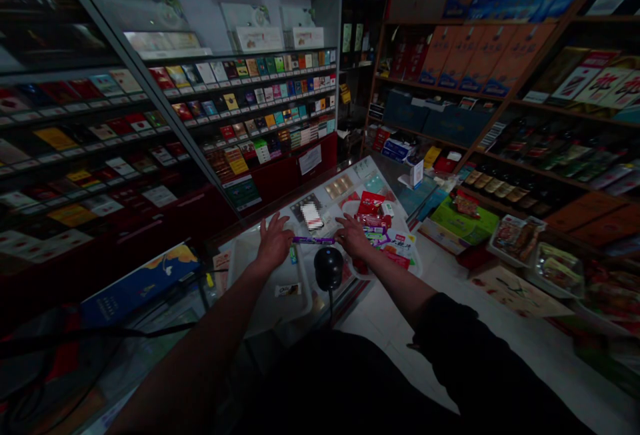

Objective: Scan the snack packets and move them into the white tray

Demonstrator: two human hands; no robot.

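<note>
A long, thin purple packet (313, 240) stretches between my two hands above the counter, behind a round black device (329, 268). At its left end, my left hand (275, 247) grips it near the thumb, while other fingers are raised and spread. My right hand (352, 237) pinches the right end. Below my left hand lies a white tray (237, 288) with a small wrapped bar (288, 290) and a green packet (293, 255) in it. Beside my right hand, another white tray (418, 263) carries several red, purple and white snack packets (400, 243).
The glass counter (345, 171) runs away from me, with a pixelated white item (312, 216) on it. A blue box (140, 281) sits at the left. Shelves of small packs (270, 65) stand ahead; boxes and bottles (493, 185) fill the right side. A cable hangs below the black device.
</note>
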